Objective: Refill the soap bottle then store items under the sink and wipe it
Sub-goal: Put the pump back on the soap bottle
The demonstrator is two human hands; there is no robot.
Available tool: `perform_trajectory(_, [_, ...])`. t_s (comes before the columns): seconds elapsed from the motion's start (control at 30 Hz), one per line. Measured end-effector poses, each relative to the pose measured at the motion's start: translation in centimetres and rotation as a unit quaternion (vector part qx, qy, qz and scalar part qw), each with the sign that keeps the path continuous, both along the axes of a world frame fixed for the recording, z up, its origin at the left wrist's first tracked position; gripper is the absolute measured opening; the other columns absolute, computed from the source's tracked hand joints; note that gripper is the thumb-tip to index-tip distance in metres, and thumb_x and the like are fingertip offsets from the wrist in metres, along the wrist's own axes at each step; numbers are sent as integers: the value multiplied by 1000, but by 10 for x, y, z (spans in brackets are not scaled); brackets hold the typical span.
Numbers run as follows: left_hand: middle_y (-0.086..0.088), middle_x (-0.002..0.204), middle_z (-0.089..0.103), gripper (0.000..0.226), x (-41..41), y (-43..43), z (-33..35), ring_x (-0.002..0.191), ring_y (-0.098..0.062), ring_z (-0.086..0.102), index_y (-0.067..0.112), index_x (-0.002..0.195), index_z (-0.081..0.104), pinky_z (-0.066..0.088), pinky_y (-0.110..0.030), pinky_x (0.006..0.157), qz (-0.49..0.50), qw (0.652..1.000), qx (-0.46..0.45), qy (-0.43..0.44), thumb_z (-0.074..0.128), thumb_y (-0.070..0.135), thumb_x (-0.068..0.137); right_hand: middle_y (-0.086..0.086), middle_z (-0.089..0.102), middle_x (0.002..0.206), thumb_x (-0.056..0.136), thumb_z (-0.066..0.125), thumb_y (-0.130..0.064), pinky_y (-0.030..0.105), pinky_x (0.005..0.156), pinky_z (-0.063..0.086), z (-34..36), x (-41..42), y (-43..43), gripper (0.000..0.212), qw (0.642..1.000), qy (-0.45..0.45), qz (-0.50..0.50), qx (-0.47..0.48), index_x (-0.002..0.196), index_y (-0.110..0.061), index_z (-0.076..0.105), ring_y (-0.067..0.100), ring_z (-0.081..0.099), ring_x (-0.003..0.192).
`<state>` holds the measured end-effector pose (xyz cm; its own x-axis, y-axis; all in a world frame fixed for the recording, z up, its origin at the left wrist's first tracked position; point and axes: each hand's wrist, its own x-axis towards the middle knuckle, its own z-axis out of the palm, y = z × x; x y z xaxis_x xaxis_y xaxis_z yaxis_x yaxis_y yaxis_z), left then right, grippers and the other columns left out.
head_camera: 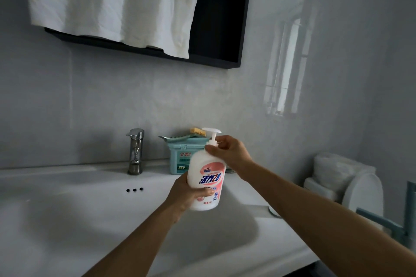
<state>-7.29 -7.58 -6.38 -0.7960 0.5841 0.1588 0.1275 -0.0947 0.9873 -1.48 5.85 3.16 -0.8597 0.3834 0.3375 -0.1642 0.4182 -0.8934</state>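
While left grip (pixel 188 195) wraps soap bottle (pixel 208 177) above sink (pixel 67 220) | right grip (pixel 229 153) pinches pump collar (pixel 212 141) | contents hidden

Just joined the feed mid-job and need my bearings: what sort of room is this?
Most likely a home bathroom: a white sink with a chrome faucet against a glossy tiled wall, a dark wall cabinet above it draped with a white cloth, and a pump soap bottle held over the basin.
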Motion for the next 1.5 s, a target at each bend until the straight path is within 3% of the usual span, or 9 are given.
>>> perform_trajectory(0.17, [-3,103,74,49,2,-5,6,96,-22,68,19,110,64,58,-36,74,-42,999,-28,-11,82,3,67,14,68,107,93,56,-28,46,87,54,2,0,2,23,995,-49,72,40,113,-18,61,30,67,94])
perform_trajectory(0.27, [-2,102,73,43,5,-6,8,99,-23,67,22,107,64,57,-36,74,-74,996,-47,-31,79,5,71,5,67,106,97,47,-20,39,83,56,6,6,1,23,991,-59,117,25,118,-20,57,26,66,94])
perform_trajectory(0.43, [-6,101,74,44,8,-2,2,90,-20,68,17,104,66,55,-28,64,-10,999,-41,-13,82,2,66,9,68,98,91,59,-17,26,71,58,1,5,-7,25,999,-31,15,32,114,-10,64,20,67,77])
perform_trajectory(0.6, [-9,100,74,61,5,4,-4,90,-26,69,13,102,69,57,-39,84,125,991,-39,30,92,18,46,23,68,102,86,65,-16,47,86,53,-4,-3,-24,22,999,19,-34,8,106,-6,68,22,63,83])
perform_trajectory(0.8, [-10,108,70,57,19,8,1,99,-28,65,8,113,64,50,-31,86,245,962,-47,112,88,17,62,11,71,98,85,66,-19,43,87,53,0,-1,-33,19,997,40,-66,15,103,-14,69,25,66,88])
perform_trajectory(1.03, [-5,99,73,65,16,4,9,89,-23,68,19,101,68,56,-35,83,180,981,-25,64,87,33,41,11,67,110,80,72,-23,23,80,51,24,7,-19,48,999,31,-28,-21,122,-5,56,18,64,96])
perform_trajectory(1.2, [-5,97,73,50,11,3,3,90,-25,68,24,96,64,56,-37,84,165,983,-38,72,92,14,55,8,69,109,82,66,-43,25,76,44,53,7,-2,43,981,-1,-89,173,107,-8,70,16,63,96])
perform_trajectory(1.4, [-2,95,72,52,11,1,2,88,-22,67,21,102,64,54,-31,79,123,988,-49,76,90,10,58,9,70,104,85,66,-30,21,66,39,63,9,5,28,944,-67,-59,317,103,-9,71,18,61,90])
perform_trajectory(1.5, [-3,98,74,53,9,-2,4,91,-23,69,17,104,66,57,-40,83,71,996,-38,44,90,8,58,9,65,114,91,58,-22,23,79,39,70,13,6,28,909,-91,-13,406,115,-9,65,19,57,99])
